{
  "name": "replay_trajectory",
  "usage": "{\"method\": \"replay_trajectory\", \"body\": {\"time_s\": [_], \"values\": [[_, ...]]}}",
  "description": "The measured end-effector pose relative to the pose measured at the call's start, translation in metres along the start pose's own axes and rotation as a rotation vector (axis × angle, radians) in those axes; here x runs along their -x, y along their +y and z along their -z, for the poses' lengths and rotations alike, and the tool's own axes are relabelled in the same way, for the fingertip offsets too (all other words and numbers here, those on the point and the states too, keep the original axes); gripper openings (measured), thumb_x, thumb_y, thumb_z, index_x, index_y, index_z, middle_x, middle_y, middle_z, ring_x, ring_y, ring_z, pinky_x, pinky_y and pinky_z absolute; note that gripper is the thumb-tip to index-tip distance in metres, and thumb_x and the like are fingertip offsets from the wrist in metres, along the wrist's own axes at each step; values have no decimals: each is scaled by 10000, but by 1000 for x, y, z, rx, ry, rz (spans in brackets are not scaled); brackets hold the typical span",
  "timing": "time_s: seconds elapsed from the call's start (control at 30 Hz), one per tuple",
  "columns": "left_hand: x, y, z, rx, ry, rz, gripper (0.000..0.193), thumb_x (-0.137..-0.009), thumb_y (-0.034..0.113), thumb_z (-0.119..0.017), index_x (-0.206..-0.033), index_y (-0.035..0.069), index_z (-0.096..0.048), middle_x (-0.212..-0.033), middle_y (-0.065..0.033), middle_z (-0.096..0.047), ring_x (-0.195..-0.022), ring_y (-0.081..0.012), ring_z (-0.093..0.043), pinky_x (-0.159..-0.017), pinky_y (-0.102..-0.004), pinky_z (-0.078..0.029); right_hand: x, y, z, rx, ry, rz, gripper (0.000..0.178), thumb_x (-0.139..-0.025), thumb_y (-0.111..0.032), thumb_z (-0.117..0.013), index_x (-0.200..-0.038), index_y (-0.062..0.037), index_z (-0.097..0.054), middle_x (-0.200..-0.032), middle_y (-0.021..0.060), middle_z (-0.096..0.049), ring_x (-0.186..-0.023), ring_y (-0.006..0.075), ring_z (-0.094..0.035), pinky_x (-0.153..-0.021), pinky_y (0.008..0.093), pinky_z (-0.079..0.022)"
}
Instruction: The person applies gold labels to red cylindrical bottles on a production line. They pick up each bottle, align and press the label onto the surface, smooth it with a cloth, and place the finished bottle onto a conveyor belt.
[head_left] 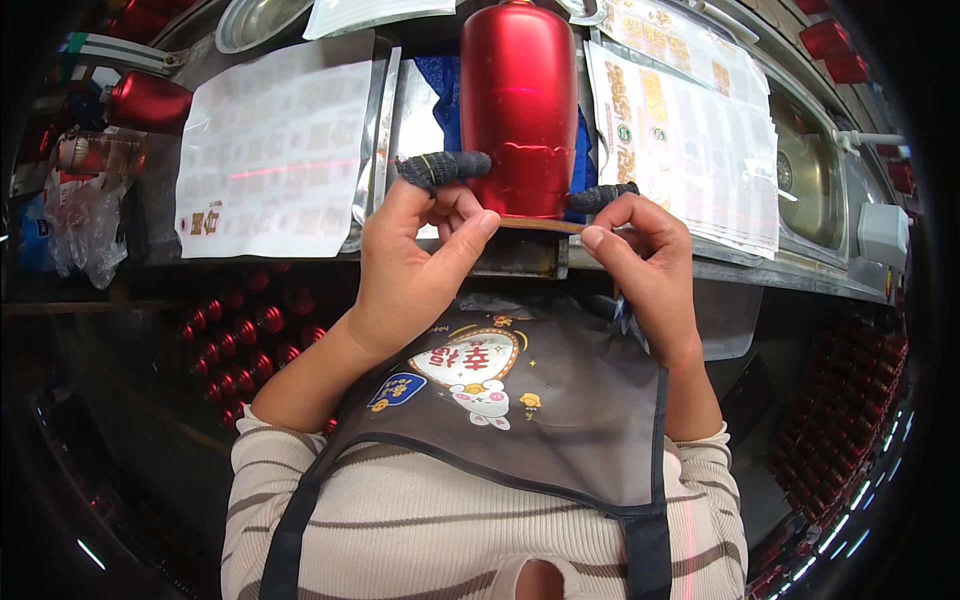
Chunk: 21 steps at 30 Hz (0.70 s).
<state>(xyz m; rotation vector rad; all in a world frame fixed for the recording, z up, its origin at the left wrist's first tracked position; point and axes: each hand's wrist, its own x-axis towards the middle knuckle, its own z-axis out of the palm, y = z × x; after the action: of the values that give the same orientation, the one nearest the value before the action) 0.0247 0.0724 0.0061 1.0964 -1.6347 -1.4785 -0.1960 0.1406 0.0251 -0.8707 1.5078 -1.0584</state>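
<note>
**Red bottle held at the table edge by both hands**

Red and glossy, a metal bottle (518,100) stands upright on the front edge of the steel table (760,270), directly ahead of the person in the head view. Its lower part carries a scalloped red band, and a thin gold strip (540,224) runs along its base.

The left hand (420,265) is closed against the bottle's lower left side: its forefinger, wearing a dark knitted finger cot (440,168), presses the red wall, and the thumb reaches to the gold strip at the base. The right hand (640,255) grips the lower right side in the same way, a dark cot on the forefinger touching the bottle and the thumb tip at the end of the strip. Both hands are curled, pinching the bottle's base between them.

Sheets of clear film with gold printing lie either side: one stack (275,140) to the left of the bottle, another stack (690,130) to the right. A blue cloth (440,90) shows behind the bottle. A second red bottle (150,100) lies at far left. Below the table, rows of red bottles (245,330) are stored. The person wears a striped top and a dark mesh apron (530,400).
</note>
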Motion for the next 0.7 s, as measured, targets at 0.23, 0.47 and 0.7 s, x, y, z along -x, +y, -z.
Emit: {"method": "replay_trajectory", "body": {"time_s": [0.23, 0.47, 0.7], "values": [[-2, -3, -2, 10, 21, -60, 376, -903, 19, -697, -1256, 8, -569, -859, 12, -619, -773, -58, -558, -714, -224, -450, 0, 0, -1, -30, 9, -10, 114, -878, -47, -692, -799, -14, -617, -764, -36, -590, -637, -4, -491, -566, 171, -358], [-2, -6, -6, -13, 45, -89, 370, -896, 6, -698, -1245, 10, -576, -850, 15, -614, -763, -56, -552, -707, -220, -448, -2, 5, -5, -50, 14, 46, 113, -872, -73, -666, -790, -58, -590, -678, -62, -517, -524, -8, -410, -468, 180, -283], [-2, -8, -10, -35, 84, -141, 355, -895, 11, -698, -1231, 7, -582, -815, 16, -615, -710, -49, -533, -657, -205, -439, -2, 7, -4, -46, 24, 50, 108, -876, -83, -662, -797, -57, -592, -674, -63, -510, -522, -6, -410, -467, 180, -282]]}}
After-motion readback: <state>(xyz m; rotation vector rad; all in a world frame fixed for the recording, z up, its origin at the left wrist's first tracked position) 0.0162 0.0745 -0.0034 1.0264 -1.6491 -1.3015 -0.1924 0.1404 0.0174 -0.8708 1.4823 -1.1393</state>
